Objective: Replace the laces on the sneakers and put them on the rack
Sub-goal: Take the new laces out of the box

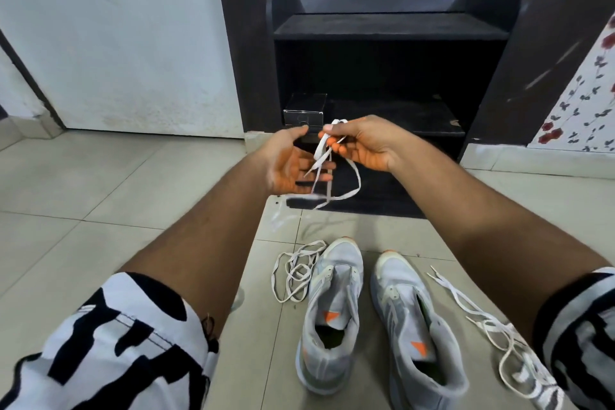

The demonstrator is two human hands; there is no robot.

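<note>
Clearly the lacing has not begun: both sneakers sit bare on the tiled floor (100, 183), toes toward twelve o'clock, the left sneaker (332, 316) just beside the right sneaker (416, 336), tongues loose and eyelets empty. The right hand (362, 143) pinches a bunched white lace (321, 156) between thumb and fingertips, probably to find an end, while the left hand (289, 166) lies palm up with fingers spread and relaxed under the hanging strands, seemingly ready to catch or straighten them. That lace is flat, woven and limp, its loops drooping toward six o'clock from the pinch. Another loose lace (293, 276) lies coiled at nine o'clock of the left sneaker, and a tangled lace (492, 319) sprawls at three o'clock of the right one; which are old and which new I cannot tell. The sneakers look like soft grey mesh with orange accents. The dark, boxy rack (392, 27) waits at twelve o'clock, a small box (304, 111) on its lower shelf.
</note>
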